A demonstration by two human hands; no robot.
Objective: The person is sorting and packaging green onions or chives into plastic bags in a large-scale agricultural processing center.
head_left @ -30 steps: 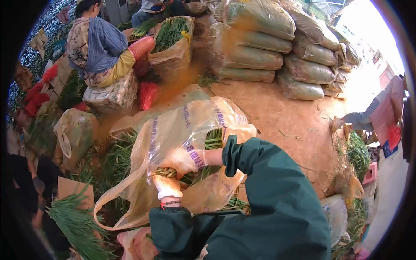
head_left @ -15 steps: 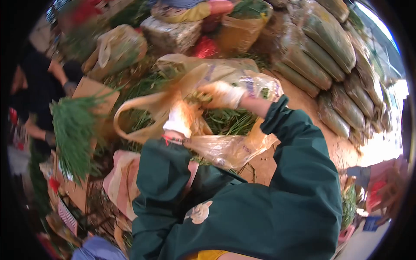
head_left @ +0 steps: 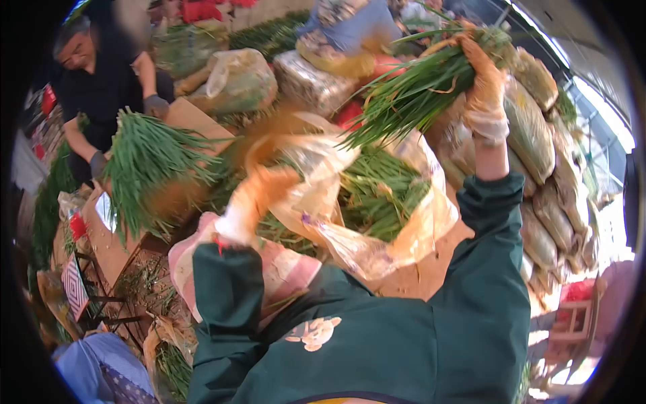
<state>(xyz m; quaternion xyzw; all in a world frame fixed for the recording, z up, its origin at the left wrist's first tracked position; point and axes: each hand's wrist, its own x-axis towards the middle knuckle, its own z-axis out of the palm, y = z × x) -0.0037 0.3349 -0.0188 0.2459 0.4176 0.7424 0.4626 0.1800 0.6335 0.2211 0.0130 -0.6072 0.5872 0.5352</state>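
Raised at the upper right, my right hand (head_left: pixel 486 81), in an orange-stained glove, grips a bunch of chives (head_left: pixel 420 87) by one end. The long green leaves hang down to the left. Below it, a translucent plastic bag (head_left: pixel 363 259) stands wide open with more chives (head_left: pixel 387 192) inside. At the bag's left edge is my left hand (head_left: pixel 259 195), gloved too and smeared a little by motion. Its fingers close on the plastic, though the fingertips are hard to make out.
A co-worker (head_left: pixel 111 87) in dark clothes and gloves sits at the left, behind a heap of chives (head_left: pixel 145 168) on a board. Stuffed clear bags (head_left: pixel 528 128) are stacked at the right. A striped cloth (head_left: pixel 286 269) lies near my left forearm.
My right hand has come up out of the bag, away to the upper right, with the bunch of chives. My left hand has shifted slightly left and the bag's mouth is wider.
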